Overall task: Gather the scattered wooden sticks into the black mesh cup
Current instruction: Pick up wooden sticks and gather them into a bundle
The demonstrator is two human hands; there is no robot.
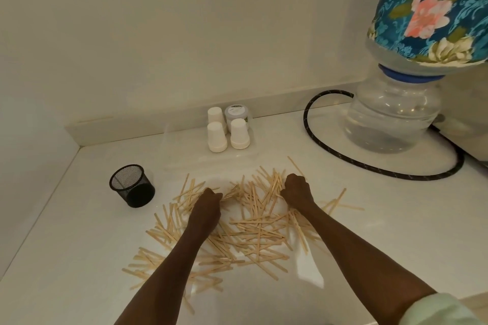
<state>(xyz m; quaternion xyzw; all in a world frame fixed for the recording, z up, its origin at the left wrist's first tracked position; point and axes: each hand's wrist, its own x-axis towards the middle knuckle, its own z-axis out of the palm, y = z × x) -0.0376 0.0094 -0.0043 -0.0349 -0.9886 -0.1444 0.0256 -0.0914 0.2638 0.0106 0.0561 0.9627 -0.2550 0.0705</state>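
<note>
Wooden sticks: a large number lie scattered flat on the white countertop, crossing one another in a loose heap that runs from the middle of the surface toward the near-left edge. A few outliers lie apart on the right side of the heap, and one lies alone beyond the right hand.

Black mesh cup: stands upright on the countertop to the left of the heap, clear of the sticks. No stick shows above its rim; the interior is dark and its contents cannot be confirmed.

Left hand: knuckles up, fingers curled under, resting in the left-centre part of the heap. The fingers appear closed around a few sticks at their tips, though the grip itself is hidden beneath the hand.

Right hand: likewise curled into a loose fist, pressed down among the sticks at the far-right part of the heap. Whether it grips any stick cannot be determined. A pale sleeve shows at the near-right corner.

Surroundings: three white paper cups, inverted, stand with a lidded round container near the back wall, beyond the heap. To the right, a clear water jug carries an inverted bottle in a blue floral cover. A black braided cable loops around the jug's base on the countertop.
</note>
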